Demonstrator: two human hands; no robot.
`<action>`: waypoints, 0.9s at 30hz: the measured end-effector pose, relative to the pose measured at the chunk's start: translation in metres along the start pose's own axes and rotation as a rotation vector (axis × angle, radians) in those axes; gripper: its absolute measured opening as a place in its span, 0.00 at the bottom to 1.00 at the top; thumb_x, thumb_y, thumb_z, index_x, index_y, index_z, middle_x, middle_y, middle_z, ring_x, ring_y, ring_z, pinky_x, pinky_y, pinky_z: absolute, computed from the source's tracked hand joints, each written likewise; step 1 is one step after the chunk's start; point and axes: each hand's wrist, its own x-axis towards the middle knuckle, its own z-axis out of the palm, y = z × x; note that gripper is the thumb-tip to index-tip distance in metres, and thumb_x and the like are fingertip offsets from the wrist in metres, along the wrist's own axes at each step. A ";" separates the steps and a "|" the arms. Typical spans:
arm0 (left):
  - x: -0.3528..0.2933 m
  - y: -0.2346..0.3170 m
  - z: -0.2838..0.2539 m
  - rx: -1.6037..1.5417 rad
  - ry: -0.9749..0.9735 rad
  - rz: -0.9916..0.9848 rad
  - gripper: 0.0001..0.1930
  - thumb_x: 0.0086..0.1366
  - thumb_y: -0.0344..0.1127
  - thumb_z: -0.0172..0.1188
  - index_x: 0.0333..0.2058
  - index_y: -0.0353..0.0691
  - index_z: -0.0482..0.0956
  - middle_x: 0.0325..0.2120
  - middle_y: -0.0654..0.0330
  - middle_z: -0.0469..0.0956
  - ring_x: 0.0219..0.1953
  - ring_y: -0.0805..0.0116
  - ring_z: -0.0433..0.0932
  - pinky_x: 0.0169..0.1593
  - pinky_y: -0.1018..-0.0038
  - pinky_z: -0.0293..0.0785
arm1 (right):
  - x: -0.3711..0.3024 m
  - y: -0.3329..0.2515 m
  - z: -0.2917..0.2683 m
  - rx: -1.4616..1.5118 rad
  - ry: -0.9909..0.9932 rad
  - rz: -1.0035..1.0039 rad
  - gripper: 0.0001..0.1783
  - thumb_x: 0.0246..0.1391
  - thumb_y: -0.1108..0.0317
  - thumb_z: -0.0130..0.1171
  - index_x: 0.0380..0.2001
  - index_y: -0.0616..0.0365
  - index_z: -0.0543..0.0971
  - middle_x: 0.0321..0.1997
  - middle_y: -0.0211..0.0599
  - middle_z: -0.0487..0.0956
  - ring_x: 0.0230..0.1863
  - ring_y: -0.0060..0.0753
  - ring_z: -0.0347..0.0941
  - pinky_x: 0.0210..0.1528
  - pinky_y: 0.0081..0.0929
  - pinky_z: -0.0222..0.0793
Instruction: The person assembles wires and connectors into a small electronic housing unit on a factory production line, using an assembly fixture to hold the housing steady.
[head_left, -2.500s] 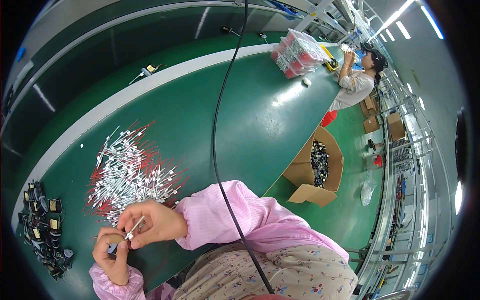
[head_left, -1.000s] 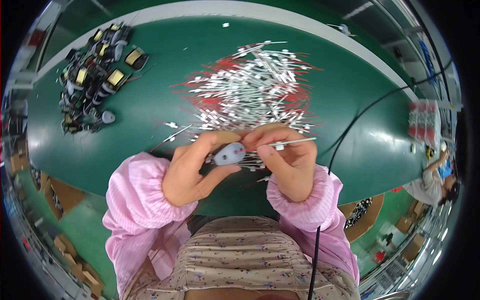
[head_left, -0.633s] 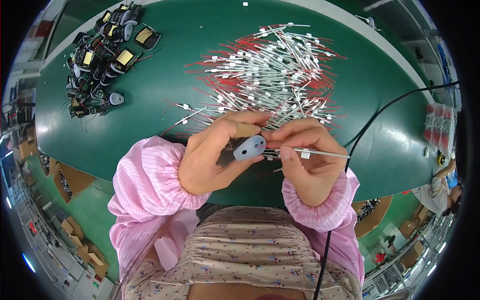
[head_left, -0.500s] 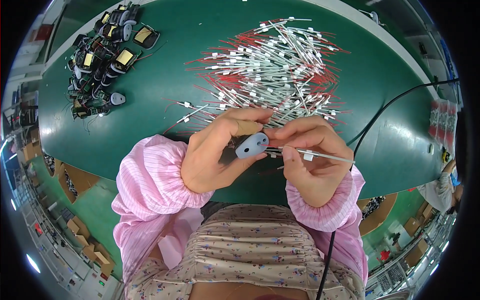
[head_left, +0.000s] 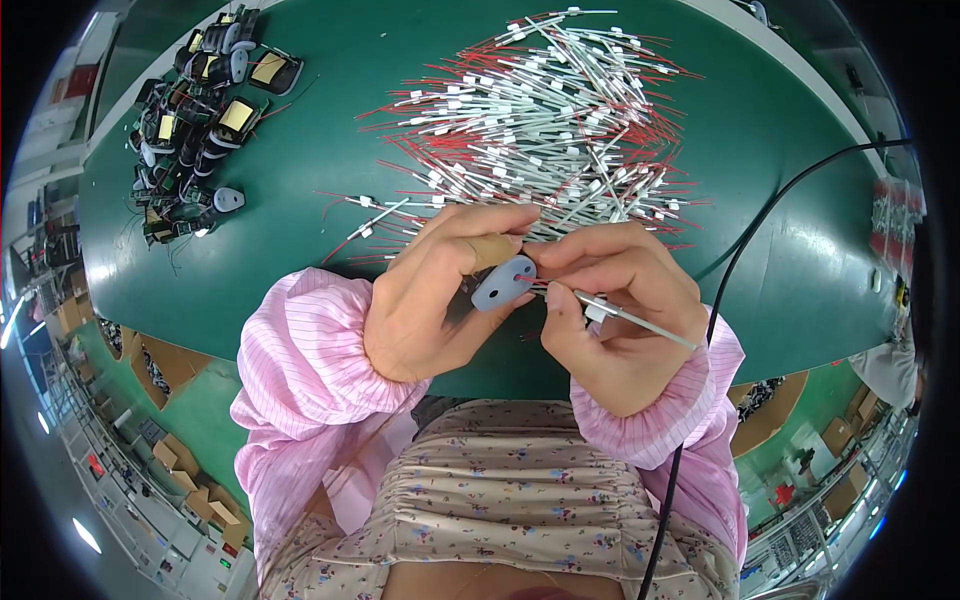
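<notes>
- Grey oval cap (head_left: pixel 504 283) sits mid-frame in the head view, over the green table (head_left: pixel 330 120), its holed face turned toward the opposite hand, apparently to leave the holes in sight and within reach.
- Left hand (head_left: pixel 425 300) has its grip closed around the cap's edge, thumb below and fingers above, seemingly a steadying hold; whatever lies behind the cap is mostly hidden.
- Right hand (head_left: pixel 625 310) pinches a white rod (head_left: pixel 650 328) between thumb and fingertips, grip drawn tight near the end with the red wire (head_left: pixel 536 281), probably for finer control of so thin a strand. The wire's tip meets the cap's face at a hole; how deep it goes cannot be told. A white tag (head_left: pixel 596 312) sticks out from the rod.
- Heap of similar rods (head_left: pixel 540 130) lies just beyond both hands, likely for a short reach; black assemblies (head_left: pixel 190 140) with yellow patches are bunched apart at the table's left.
- Cardboard carton (head_left: pixel 785 417) below the table at right holds small black-and-white parts (head_left: pixel 760 397); a second carton (head_left: pixel 186 360) at left contains dark pieces (head_left: pixel 153 372).
- Clear plastic bins (head_left: pixel 896 225) at the right rim show red and white contents, too blurred to identify.
</notes>
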 end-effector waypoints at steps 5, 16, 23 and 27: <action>0.003 0.000 0.001 0.030 0.003 0.026 0.22 0.44 0.18 0.68 0.40 0.32 0.71 0.43 0.44 0.77 0.40 0.52 0.78 0.41 0.67 0.75 | 0.000 -0.001 0.000 -0.089 0.007 -0.052 0.10 0.37 0.81 0.66 0.25 0.63 0.75 0.33 0.41 0.79 0.30 0.31 0.77 0.32 0.22 0.73; 0.004 0.001 -0.001 0.060 -0.005 0.044 0.22 0.44 0.17 0.68 0.39 0.32 0.71 0.42 0.44 0.77 0.38 0.51 0.78 0.40 0.66 0.75 | 0.003 -0.005 0.000 -0.110 0.003 -0.022 0.09 0.36 0.82 0.64 0.24 0.63 0.76 0.31 0.39 0.79 0.27 0.30 0.76 0.29 0.22 0.71; 0.006 0.003 -0.004 0.114 -0.045 0.069 0.22 0.43 0.17 0.67 0.39 0.31 0.71 0.42 0.45 0.76 0.38 0.50 0.78 0.39 0.65 0.75 | 0.003 -0.003 0.001 -0.100 -0.005 0.010 0.09 0.35 0.82 0.64 0.23 0.63 0.75 0.30 0.39 0.79 0.27 0.30 0.76 0.28 0.22 0.71; 0.007 0.004 -0.006 0.114 -0.065 0.064 0.22 0.43 0.18 0.67 0.39 0.31 0.71 0.42 0.45 0.76 0.37 0.50 0.78 0.39 0.65 0.75 | 0.005 -0.003 0.000 -0.131 -0.012 -0.034 0.09 0.35 0.83 0.64 0.22 0.63 0.75 0.30 0.38 0.79 0.25 0.30 0.76 0.26 0.21 0.71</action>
